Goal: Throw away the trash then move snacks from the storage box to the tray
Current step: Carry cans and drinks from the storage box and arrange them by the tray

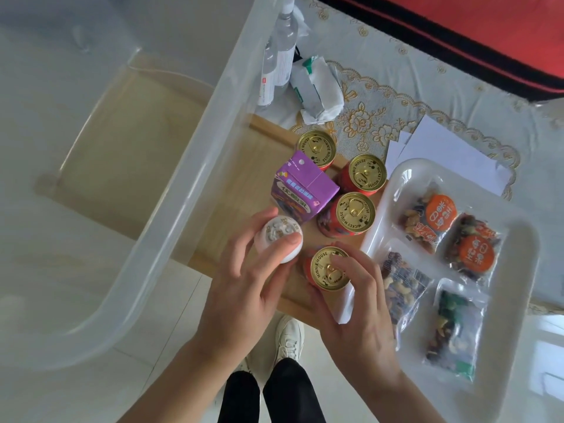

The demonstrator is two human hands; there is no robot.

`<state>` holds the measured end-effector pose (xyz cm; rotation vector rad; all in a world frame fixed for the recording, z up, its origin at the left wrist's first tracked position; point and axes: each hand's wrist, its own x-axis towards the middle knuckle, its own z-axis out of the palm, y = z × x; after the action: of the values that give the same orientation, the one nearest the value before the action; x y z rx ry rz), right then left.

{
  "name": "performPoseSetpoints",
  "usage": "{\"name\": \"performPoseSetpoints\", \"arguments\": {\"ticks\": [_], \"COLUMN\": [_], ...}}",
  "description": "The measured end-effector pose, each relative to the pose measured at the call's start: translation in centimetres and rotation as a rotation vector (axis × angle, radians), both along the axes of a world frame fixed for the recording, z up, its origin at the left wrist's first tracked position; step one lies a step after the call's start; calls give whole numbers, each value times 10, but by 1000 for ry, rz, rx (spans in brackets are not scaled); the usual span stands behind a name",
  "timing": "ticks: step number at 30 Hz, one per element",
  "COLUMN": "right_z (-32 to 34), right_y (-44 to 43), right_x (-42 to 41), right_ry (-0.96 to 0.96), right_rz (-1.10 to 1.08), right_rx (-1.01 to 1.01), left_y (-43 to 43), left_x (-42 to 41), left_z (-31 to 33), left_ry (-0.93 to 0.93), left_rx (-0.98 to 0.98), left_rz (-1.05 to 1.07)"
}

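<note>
My left hand [244,288] grips a small white round-topped bottle [279,239] just above the wooden tray [232,166]. My right hand [360,303] holds a red can with a gold lid [323,270] at the tray's near end. Three more red cans [355,213] [366,174] [317,148] and a purple drink carton [302,190] stand on the wooden tray. The clear plastic storage box [171,190] lies to the left, and I see nothing inside it.
A white divided tray [515,239] with several nut-mix packets [430,218] sits on the right. Water bottles [280,53], a tissue pack [317,87] and white papers [442,148] lie behind on the lace tablecloth. A red cushion [488,32] is at the back. My feet stand below on the tiled floor.
</note>
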<state>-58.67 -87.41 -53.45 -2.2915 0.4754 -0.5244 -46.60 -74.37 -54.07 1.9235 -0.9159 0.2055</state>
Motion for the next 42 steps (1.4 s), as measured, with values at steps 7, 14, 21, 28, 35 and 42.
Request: {"name": "performPoseSetpoints", "arguments": {"ticks": [7,14,21,28,35,42], "right_z": [20,82,154,251,348,399], "right_y": [0,-17,-48,-83,-95,-71], "right_x": [6,9,-5,-51,-116,-171], "right_ry": [2,-71,125,364,536,521], "right_rz": [-15,-54,-9,-118,-295,-513], "right_rx": [11,-34,-245,-320,-403,-387], "left_y": [8,8,-4,-41,-75,-94], "left_x": [-3,-14,-31,-21,-33,-59], "left_z": [14,64,142,236,331,388], "left_ry": [29,127,153,23,-238,-372], "left_rx": [78,179,406,643,762,780], "left_rz": [-38,-16,-86,-161,-267,-434]}}
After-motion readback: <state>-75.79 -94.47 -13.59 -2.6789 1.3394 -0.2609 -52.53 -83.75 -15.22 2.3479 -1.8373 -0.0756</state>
